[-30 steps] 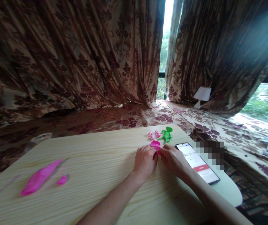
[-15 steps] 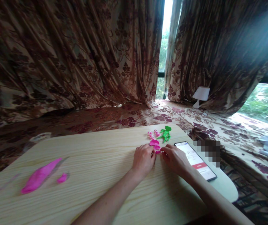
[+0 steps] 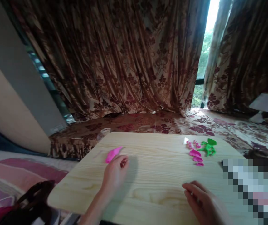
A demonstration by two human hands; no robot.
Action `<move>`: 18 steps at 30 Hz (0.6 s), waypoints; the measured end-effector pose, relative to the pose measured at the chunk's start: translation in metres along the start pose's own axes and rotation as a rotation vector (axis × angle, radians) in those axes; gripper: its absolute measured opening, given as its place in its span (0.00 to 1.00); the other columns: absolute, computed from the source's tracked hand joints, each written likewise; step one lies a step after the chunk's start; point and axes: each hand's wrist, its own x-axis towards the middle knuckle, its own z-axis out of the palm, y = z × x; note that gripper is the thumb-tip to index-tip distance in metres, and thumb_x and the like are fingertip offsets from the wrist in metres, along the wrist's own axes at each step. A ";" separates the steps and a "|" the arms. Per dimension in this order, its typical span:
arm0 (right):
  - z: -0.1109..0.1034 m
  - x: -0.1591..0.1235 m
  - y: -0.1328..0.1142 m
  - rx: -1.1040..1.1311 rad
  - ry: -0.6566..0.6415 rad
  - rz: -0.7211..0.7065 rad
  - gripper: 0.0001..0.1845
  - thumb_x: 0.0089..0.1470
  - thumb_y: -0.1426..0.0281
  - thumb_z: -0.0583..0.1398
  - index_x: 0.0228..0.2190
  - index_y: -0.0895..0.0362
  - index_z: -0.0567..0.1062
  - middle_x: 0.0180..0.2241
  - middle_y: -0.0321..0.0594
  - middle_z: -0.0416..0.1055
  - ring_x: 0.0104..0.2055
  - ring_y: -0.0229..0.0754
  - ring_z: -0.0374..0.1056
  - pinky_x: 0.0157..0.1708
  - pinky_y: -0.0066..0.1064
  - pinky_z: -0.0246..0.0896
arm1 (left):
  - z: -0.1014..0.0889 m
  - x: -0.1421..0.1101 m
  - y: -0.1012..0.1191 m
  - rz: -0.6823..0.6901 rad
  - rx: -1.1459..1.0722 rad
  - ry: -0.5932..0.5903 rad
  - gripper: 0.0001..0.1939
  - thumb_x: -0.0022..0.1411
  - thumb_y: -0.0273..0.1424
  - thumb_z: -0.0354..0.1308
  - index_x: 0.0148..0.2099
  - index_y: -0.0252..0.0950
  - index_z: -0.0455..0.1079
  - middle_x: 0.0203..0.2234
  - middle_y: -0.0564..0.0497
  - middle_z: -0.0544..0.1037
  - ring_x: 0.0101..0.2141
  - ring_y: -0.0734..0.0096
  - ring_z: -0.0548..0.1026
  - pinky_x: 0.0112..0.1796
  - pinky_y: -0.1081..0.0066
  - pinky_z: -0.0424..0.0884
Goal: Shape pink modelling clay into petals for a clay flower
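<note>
On the left half of the wooden table, my left hand (image 3: 115, 168) is beside a flat, elongated bright pink piece (image 3: 113, 154). Its fingers are curled inward, and I cannot make out what, if anything, they hold. My right hand (image 3: 200, 197) hovers over the front right of the table with loosely bent fingers slightly apart and nothing visible in them. Beyond it lie several flat magenta pieces (image 3: 195, 153) in a row. Small pink-and-white bead clusters (image 3: 193, 144) and green plastic parts (image 3: 209, 148) sit behind those pieces.
A phone (image 3: 246, 184), mostly covered by pixelation, lies at the right side of the table (image 3: 152, 175). Behind stands a white lamp (image 3: 266, 103) on a patterned cloth-covered ledge, with heavy curtains (image 3: 136, 56). A clear container (image 3: 103, 133) is past the far left corner.
The view has swung left. My left hand has left the magenta pieces and moved over to the pink piece on the left. My right hand has drawn back toward me, away from the magenta pieces.
</note>
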 end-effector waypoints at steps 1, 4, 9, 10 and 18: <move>0.003 0.000 -0.003 0.015 -0.013 0.000 0.13 0.56 0.64 0.52 0.39 0.49 0.73 0.34 0.42 0.72 0.29 0.43 0.70 0.28 0.31 0.65 | -0.009 0.002 -0.013 -0.057 0.036 0.012 0.09 0.57 0.32 0.51 0.37 0.36 0.70 0.34 0.48 0.74 0.30 0.70 0.72 0.35 0.70 0.66; 0.009 0.003 -0.018 0.060 -0.007 0.020 0.13 0.57 0.65 0.51 0.38 0.51 0.74 0.32 0.41 0.71 0.26 0.41 0.68 0.26 0.31 0.63 | -0.017 0.010 -0.030 -0.101 0.024 -0.006 0.07 0.55 0.31 0.54 0.34 0.36 0.71 0.34 0.47 0.74 0.32 0.68 0.72 0.37 0.68 0.65; 0.022 0.016 -0.052 0.231 0.044 0.020 0.13 0.56 0.68 0.52 0.40 0.54 0.73 0.30 0.40 0.69 0.28 0.39 0.68 0.26 0.27 0.63 | -0.006 0.003 -0.004 -0.073 -0.169 -0.098 0.06 0.54 0.26 0.53 0.32 0.35 0.72 0.31 0.48 0.76 0.35 0.68 0.72 0.38 0.69 0.65; 0.026 0.019 -0.058 0.286 0.064 0.021 0.13 0.56 0.69 0.53 0.42 0.54 0.72 0.32 0.40 0.69 0.30 0.39 0.68 0.27 0.27 0.64 | -0.003 -0.003 0.005 -0.053 -0.218 -0.137 0.07 0.55 0.27 0.53 0.35 0.35 0.72 0.31 0.48 0.76 0.33 0.69 0.73 0.37 0.70 0.66; 0.062 0.029 -0.073 0.597 0.102 -0.087 0.16 0.52 0.73 0.57 0.44 0.53 0.72 0.34 0.38 0.67 0.33 0.37 0.68 0.28 0.25 0.66 | 0.012 -0.052 0.051 -0.175 -1.029 -0.533 0.13 0.53 0.38 0.57 0.31 0.31 0.71 0.22 0.51 0.73 0.24 0.76 0.69 0.28 0.75 0.64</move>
